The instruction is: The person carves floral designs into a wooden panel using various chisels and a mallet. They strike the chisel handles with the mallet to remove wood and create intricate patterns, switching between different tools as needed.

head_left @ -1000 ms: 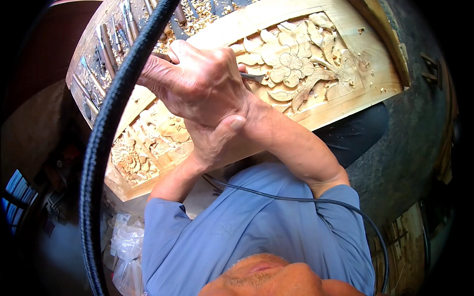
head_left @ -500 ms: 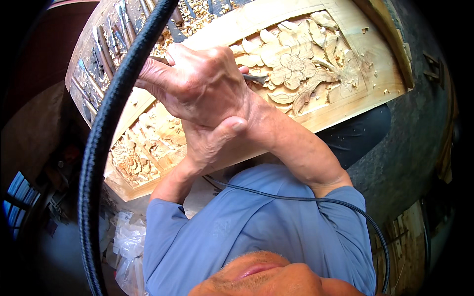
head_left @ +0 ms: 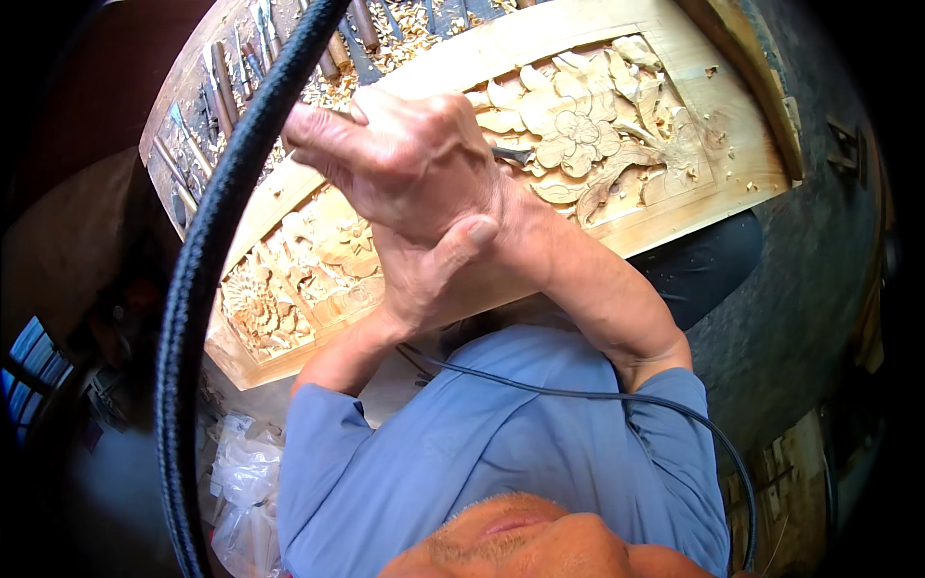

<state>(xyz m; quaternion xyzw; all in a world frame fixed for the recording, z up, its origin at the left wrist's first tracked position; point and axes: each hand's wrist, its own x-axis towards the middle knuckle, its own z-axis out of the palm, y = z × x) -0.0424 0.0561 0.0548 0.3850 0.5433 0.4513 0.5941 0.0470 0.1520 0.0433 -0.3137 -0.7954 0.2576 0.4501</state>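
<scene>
My right hand [head_left: 414,154] is closed on a chisel [head_left: 511,154], whose metal blade pokes out to the right onto the pale carved wooden panel [head_left: 708,144], among raised flowers and leaves. My left hand [head_left: 429,279] lies underneath my right, its thumb across the right wrist; its fingers are mostly hidden, and I cannot make out what they hold. A second carved section [head_left: 270,308], with denser relief, shows to the lower left of my hands.
Several chisels [head_left: 222,87] lie among wood shavings [head_left: 414,48] along the back left. A thick black braided cable [head_left: 178,347] crosses the left of the view. Clear plastic bags [head_left: 246,472] are at lower left. Wooden boards [head_left: 785,472] stand at lower right.
Both my hands and the chisel have shifted a little to the right in the view, along with a slight shift of the panel and bench. My grip looks the same.
</scene>
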